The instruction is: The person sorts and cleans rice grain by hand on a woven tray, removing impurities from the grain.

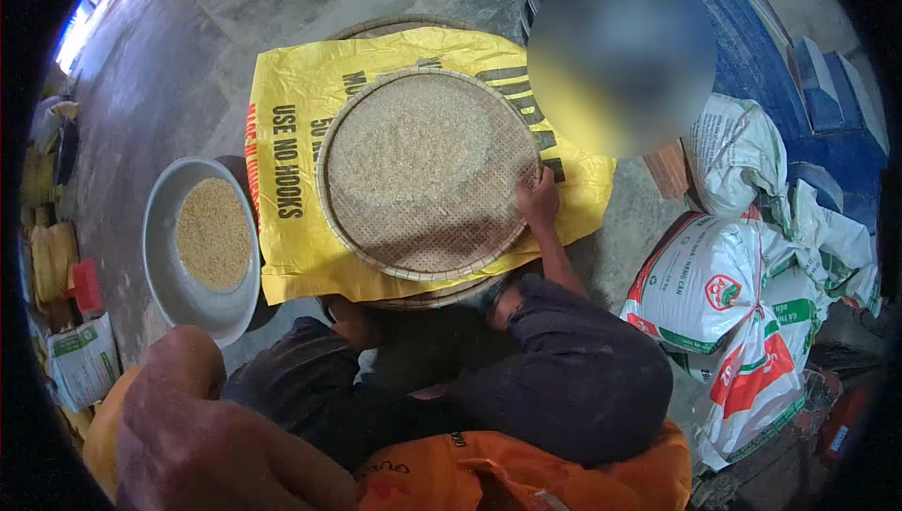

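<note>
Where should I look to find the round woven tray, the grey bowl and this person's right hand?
Round woven tray (503,149): head view, on its bare weave beside the grain.
Grey bowl (221,311): head view, on its inner wall.
Right hand (538,199): head view, on its back.

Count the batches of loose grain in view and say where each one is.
2: one batch spread over the round woven tray, the other in the grey basin left of it. Any inside the white sacks at right would be hidden.
</note>
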Demonstrator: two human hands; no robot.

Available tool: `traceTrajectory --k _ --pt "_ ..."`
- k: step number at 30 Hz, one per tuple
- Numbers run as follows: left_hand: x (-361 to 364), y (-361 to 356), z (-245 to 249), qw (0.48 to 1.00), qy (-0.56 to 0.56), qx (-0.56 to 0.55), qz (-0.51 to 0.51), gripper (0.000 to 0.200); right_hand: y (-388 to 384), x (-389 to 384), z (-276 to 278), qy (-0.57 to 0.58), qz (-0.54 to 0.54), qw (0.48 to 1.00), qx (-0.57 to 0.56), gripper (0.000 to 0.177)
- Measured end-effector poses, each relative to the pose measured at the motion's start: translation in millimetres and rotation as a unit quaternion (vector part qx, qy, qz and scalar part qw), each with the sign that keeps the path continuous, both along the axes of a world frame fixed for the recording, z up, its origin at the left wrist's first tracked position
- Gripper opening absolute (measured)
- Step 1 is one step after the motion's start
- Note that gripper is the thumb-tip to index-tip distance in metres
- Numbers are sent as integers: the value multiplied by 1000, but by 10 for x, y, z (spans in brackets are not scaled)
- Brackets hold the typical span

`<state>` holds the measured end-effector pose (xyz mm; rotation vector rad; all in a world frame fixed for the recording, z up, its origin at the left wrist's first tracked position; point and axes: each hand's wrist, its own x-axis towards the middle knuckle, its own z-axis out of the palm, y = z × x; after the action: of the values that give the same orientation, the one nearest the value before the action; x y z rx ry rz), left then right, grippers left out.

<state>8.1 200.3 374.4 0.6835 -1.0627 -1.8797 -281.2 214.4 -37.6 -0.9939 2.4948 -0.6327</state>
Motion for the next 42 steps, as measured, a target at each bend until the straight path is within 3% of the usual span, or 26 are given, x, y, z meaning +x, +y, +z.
traceTrajectory --k 4,11,17,20,22,35,42 --pt "-39 14 -56 1000 25 6 -15 22 -5 3 11 -18 12 999 -44 64" --pt "21 31 -83 999 37 5 -13 22 31 96 148 -42 1 999 -22 68" --pt "-78 -55 -60 997 49 -25 -59 21 4 37 62 4 4 998 -66 64" --pt "-83 -80 -33 996 46 -38 -73 21 -26 64 153 -31 -12 999 -25 62" --pt "-93 -92 -17 994 48 -45 -83 21 -15 89 164 4 -21 1000 -16 60" --pt "-56 -129 4 991 43 -72 -109 20 10 48 72 -27 -18 999 -18 66" --pt "11 -166 2 989 43 -85 -116 20 24 51 28 18 6 999 -40 70"
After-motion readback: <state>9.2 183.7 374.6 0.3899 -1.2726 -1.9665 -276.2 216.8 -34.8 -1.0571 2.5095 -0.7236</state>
